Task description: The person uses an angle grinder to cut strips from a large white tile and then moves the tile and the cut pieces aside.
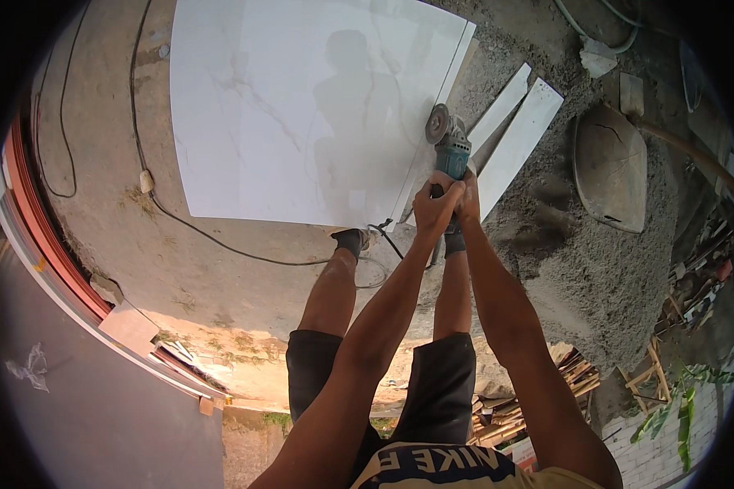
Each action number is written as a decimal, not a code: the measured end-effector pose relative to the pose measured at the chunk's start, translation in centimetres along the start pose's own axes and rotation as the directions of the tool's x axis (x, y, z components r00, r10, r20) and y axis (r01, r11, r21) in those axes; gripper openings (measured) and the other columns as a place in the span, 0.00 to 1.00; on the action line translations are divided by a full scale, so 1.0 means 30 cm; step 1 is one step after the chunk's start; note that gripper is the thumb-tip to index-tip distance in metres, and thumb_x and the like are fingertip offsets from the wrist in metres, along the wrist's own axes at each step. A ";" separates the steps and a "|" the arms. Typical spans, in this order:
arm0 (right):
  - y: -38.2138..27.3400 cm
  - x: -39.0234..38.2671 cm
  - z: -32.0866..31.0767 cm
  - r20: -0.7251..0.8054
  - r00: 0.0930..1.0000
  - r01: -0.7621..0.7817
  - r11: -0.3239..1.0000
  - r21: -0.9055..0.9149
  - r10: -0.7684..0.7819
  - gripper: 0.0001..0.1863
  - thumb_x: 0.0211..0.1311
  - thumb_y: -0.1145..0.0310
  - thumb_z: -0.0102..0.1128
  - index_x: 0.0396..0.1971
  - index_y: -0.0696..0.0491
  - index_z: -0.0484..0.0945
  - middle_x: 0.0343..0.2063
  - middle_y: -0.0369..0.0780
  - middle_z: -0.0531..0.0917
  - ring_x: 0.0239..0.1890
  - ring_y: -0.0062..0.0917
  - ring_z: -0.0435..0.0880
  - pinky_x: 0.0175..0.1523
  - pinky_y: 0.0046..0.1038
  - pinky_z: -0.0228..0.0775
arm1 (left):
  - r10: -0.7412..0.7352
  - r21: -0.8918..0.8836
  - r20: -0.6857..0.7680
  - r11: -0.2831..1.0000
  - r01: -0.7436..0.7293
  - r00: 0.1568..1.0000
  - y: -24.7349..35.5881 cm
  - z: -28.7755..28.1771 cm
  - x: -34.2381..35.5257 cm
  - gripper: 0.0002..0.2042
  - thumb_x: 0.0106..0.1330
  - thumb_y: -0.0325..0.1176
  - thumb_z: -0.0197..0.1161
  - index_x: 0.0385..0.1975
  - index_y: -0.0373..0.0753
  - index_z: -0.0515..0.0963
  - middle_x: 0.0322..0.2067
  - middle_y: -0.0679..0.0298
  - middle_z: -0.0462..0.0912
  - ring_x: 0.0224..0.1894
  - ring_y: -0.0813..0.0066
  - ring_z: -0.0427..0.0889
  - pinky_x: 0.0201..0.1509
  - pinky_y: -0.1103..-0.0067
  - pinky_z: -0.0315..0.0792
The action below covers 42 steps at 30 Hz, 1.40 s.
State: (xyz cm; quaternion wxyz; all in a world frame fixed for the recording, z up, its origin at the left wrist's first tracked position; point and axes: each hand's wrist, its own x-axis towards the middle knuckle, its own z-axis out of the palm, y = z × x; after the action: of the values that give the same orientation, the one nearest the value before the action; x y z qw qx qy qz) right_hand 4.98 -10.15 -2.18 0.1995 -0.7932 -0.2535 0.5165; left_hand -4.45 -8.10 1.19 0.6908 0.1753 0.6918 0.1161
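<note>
Both of my hands are closed around a teal angle grinder [453, 160]. My left hand [435, 205] wraps its near end from the left. My right hand [469, 197] grips the body from the right, its fingers partly hidden. The grinder's round disc [437, 124] stands over the right side of a large white marbled tile slab [261, 114], close to a thin dark line running along that side. Whether the disc touches the slab I cannot tell. Two narrow white strips [523, 122] lie on the ground just right of the grinder.
A dark cable [220, 244] with a pale connector [146, 181] runs over the ground toward my feet. On the right, a shovel [610, 167] rests on grey sand [612, 285]. Wooden sticks [506, 416] lie behind my right leg. My feet are at the slab's near edge.
</note>
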 end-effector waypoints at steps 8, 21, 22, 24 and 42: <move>-0.001 0.001 -0.018 0.000 1.000 0.021 0.999 -0.032 -0.021 0.19 0.55 0.63 0.66 0.40 0.59 0.72 0.28 0.35 0.78 0.27 0.19 0.76 0.30 0.26 0.72 | 0.021 -0.035 0.023 0.999 -0.020 1.000 0.002 0.007 -0.005 0.22 0.51 0.47 0.70 0.35 0.31 0.80 0.31 0.56 0.84 0.35 0.71 0.83 0.41 0.74 0.75; -0.075 -0.052 0.013 -0.129 0.991 -0.003 0.981 0.192 0.029 0.17 0.44 0.61 0.67 0.27 0.58 0.74 0.19 0.35 0.76 0.22 0.21 0.74 0.28 0.29 0.68 | 0.033 -0.072 0.010 0.997 -0.032 0.999 -0.033 -0.009 -0.016 0.21 0.52 0.45 0.70 0.36 0.31 0.80 0.31 0.57 0.84 0.35 0.72 0.82 0.40 0.75 0.74; -0.077 -0.054 0.004 -0.069 0.997 -0.030 0.994 0.109 0.038 0.19 0.49 0.61 0.66 0.34 0.59 0.74 0.24 0.36 0.77 0.25 0.22 0.75 0.31 0.29 0.70 | 0.026 -0.064 0.014 0.998 -0.025 1.000 -0.032 -0.011 -0.015 0.21 0.52 0.45 0.70 0.36 0.32 0.80 0.31 0.57 0.84 0.34 0.73 0.82 0.40 0.75 0.74; -0.084 -0.054 0.004 -0.007 0.999 -0.053 0.998 0.026 0.053 0.21 0.54 0.60 0.65 0.41 0.59 0.74 0.29 0.37 0.79 0.29 0.22 0.76 0.34 0.28 0.73 | 0.019 -0.054 0.015 0.998 -0.018 1.000 -0.033 -0.016 -0.011 0.21 0.52 0.45 0.70 0.35 0.33 0.80 0.30 0.58 0.84 0.34 0.73 0.82 0.40 0.75 0.74; 0.055 -0.245 0.012 -0.245 0.967 0.001 0.956 0.292 0.074 0.21 0.40 0.60 0.69 0.29 0.59 0.73 0.21 0.39 0.77 0.21 0.25 0.74 0.27 0.29 0.70 | 0.127 -0.037 0.204 0.992 -0.122 0.971 -0.116 -0.062 -0.187 0.15 0.55 0.40 0.70 0.32 0.35 0.76 0.29 0.64 0.79 0.34 0.78 0.77 0.38 0.77 0.71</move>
State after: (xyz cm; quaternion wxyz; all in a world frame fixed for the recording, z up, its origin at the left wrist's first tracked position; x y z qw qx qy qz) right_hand 2.49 -15.91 2.00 0.3346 -0.8193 -0.1327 0.4463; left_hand -6.70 -13.39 4.94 0.7520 0.2212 0.6029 0.1487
